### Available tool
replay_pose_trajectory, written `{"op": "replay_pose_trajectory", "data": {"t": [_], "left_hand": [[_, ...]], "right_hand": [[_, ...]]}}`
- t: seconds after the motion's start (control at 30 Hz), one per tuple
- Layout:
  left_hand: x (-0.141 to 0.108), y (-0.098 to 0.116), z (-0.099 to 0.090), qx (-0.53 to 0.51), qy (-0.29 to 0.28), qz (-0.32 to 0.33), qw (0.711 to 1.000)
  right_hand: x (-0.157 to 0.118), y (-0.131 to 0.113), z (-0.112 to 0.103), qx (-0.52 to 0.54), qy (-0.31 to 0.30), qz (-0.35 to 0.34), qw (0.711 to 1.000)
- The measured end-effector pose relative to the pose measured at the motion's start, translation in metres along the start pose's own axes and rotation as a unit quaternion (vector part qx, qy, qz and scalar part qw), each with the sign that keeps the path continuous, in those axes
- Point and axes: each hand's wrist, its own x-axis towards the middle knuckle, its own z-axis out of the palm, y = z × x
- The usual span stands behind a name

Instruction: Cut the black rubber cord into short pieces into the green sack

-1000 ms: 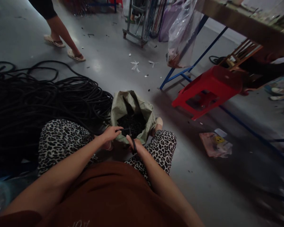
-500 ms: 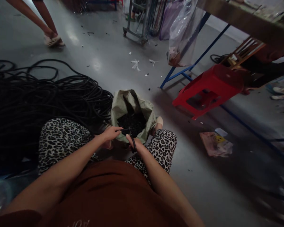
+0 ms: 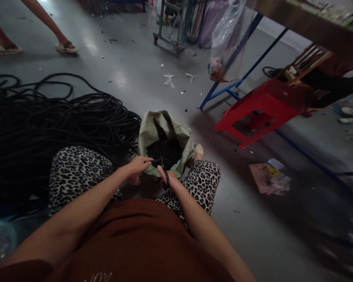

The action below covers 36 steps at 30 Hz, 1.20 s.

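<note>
My left hand (image 3: 139, 164) is closed on the end of a black cord (image 3: 156, 161), which points right over the mouth of a pale woven sack (image 3: 186, 145). Black-handled scissors (image 3: 167, 181) are gripped in my right hand (image 3: 173, 179), their blades up beside the cord's tip. Whether the blades touch the cord is too small to tell. Inside the sack lies a heap of small black pieces (image 3: 167, 152). The sack stands upright on the floor between my knees, its top folded open.
A large tangle of black cord (image 3: 85, 113) covers the floor at left. To the right are a red plastic stool (image 3: 260, 111), a blue-legged table (image 3: 308, 21) and a printed plastic packet (image 3: 266, 178). A wheeled rack (image 3: 169, 43) stands behind. Another person's legs (image 3: 51, 25) show at upper left.
The other person's legs have stepped apart, one foot moving left. My hands, the scissors and the cord are nearly where they were.
</note>
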Motion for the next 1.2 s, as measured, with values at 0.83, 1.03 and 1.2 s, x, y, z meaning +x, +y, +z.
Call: {"op": "replay_pose_trajectory", "data": {"t": [0.83,1.03,1.2], "left_hand": [[0.010,-0.006,0.003,0.000,-0.005,0.013,1.000],[0.012,-0.010,0.003,-0.006,0.001,0.007,1.000],[0.011,-0.007,0.002,-0.005,0.025,0.017,1.000]], "right_hand": [[-0.006,0.001,0.003,0.067,0.002,0.039,0.997],[-0.006,0.002,0.003,0.069,0.002,0.038,0.997],[-0.006,0.003,0.000,0.076,0.029,0.042,0.996]]}}
